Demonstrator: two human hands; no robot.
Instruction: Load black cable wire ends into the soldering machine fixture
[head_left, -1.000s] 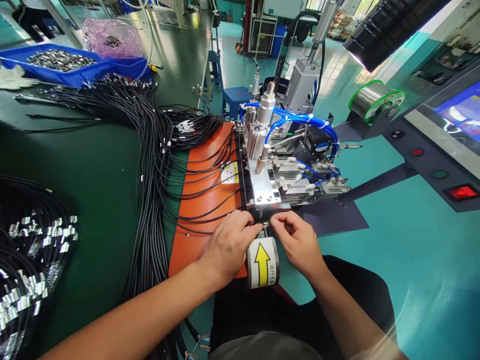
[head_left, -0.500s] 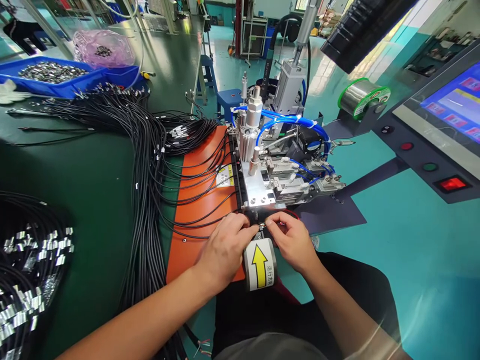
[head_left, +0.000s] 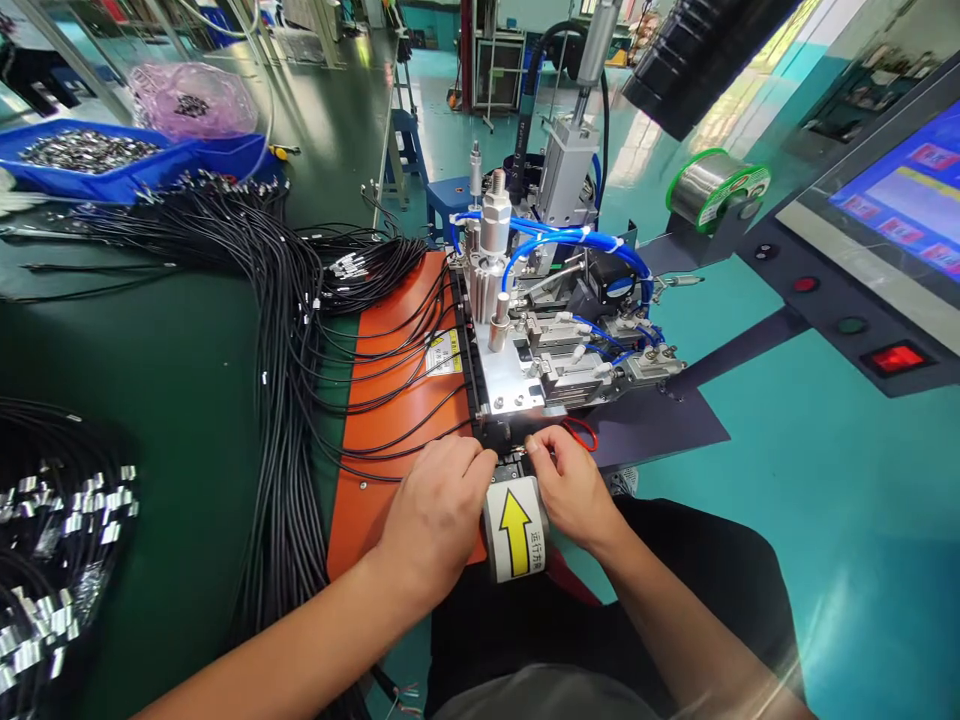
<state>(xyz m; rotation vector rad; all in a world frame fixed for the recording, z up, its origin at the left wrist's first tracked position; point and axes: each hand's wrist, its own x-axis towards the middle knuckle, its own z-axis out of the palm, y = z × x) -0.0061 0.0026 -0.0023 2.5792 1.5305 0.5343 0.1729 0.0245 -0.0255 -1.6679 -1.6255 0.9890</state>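
Note:
My left hand (head_left: 442, 500) is closed at the front end of the machine (head_left: 514, 385), left of the small metal fixture (head_left: 510, 468); what its fingers hold is hidden. Across the fixture, my right hand (head_left: 571, 485) pinches a tiny piece near its thumb and index tips, too small to name. Below the fixture, between both hands, is a round part with a yellow arrow label (head_left: 517, 530). Several black cables (head_left: 397, 405) run over the orange plate (head_left: 364, 525) to the machine's left edge.
A thick cable bundle (head_left: 281, 450) hangs over the green table (head_left: 195, 400). Farther back are a blue tray (head_left: 150, 182) of small metal parts and a pink bag (head_left: 196, 100). On the right are a solder spool (head_left: 716, 190) and a control panel (head_left: 862, 290).
My left hand has drawn slightly left and back from the fixture, widening the gap between the hands. The whole view has shifted a little.

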